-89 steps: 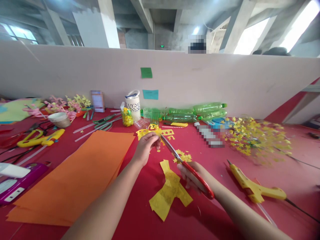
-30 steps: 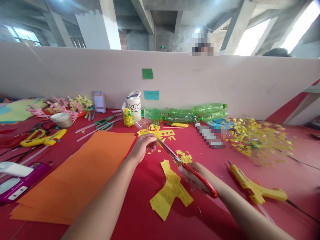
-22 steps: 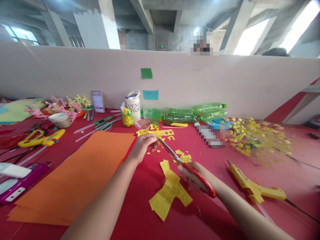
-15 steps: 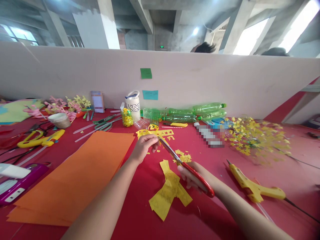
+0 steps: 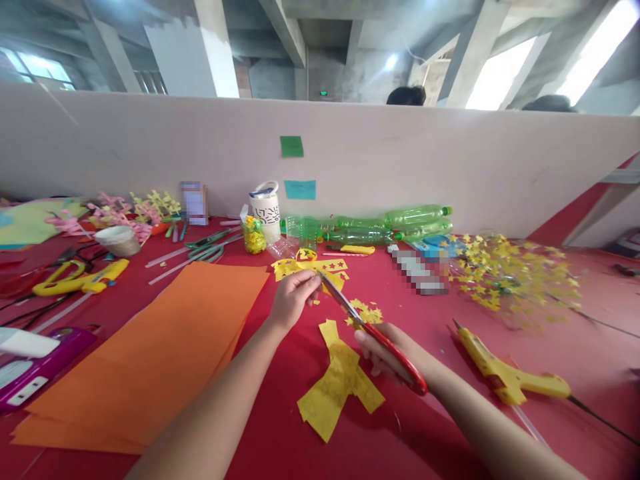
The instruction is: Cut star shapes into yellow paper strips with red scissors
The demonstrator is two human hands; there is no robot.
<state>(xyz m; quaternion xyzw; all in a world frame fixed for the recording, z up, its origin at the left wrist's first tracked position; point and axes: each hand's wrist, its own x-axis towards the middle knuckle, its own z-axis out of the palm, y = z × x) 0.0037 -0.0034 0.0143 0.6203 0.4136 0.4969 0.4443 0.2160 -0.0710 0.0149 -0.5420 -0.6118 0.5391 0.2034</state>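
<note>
My right hand [image 5: 387, 353] grips the red handles of a pair of scissors [image 5: 345, 303], whose blades point up and left. At the blade tips, my left hand [image 5: 295, 297] is closed in a pinch on a small bit of yellow paper, mostly hidden by the fingers. Yellow strips with star-shaped holes [image 5: 330, 265] lie just beyond the hands. Cut yellow stars [image 5: 367, 312] are heaped beside the blades. Nearer to me, overlapping yellow paper pieces [image 5: 340, 373] with faint drawn lines rest on the red table [image 5: 280, 433].
Orange sheets [image 5: 150, 353] cover the left side. A yellow glue gun [image 5: 505, 373] and a spray of yellow stars [image 5: 505, 273] are at right; another glue gun [image 5: 85, 279] is at left. Green bottles [image 5: 365, 235], a white tumbler [image 5: 267, 212] and a yellow cutter [image 5: 357, 250] stand or lie behind.
My left hand has shifted slightly right and down at the scissor tips. More yellow paper shows just behind the blades. The scissors have barely moved.
</note>
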